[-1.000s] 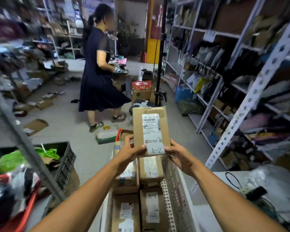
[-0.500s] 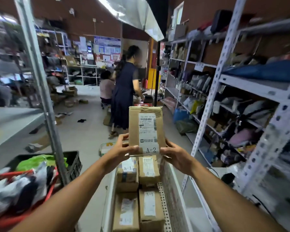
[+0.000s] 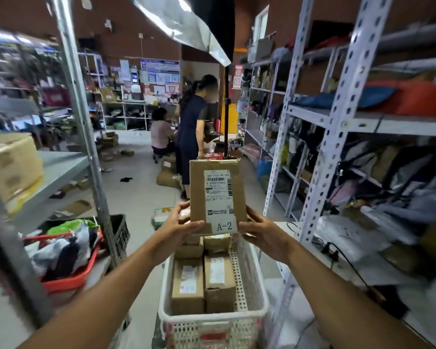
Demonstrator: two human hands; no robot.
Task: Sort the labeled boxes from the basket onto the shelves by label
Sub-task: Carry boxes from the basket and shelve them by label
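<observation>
Far left: a grey metal shelf carried a cardboard carton, with a steel upright in front of it. Below sat a red basket of bagged items beside a black crate.

Centre: left hand gripped the lower left edge of the A-2 box, thumb across the front face, fingers curled behind. Box was held upright above the far end of the white basket, label facing the camera, "A-2" printed at the bottom. Right hand gripped the lower right edge the same way. Both hands were clamped on the box, not spread.

White basket sat low centre on the floor and held more brown boxes in two rows; one read "A-1", other labels too blurred to read.

Behind the box: a person in a dark dress stood in the aisle, another person sat low beside them, loose cartons on the floor around both.

Right: white perforated shelving ran along the aisle, stocked with bagged goods, blue and orange bundles on an upper level. A black cable lay on the lowest white surface.
</observation>
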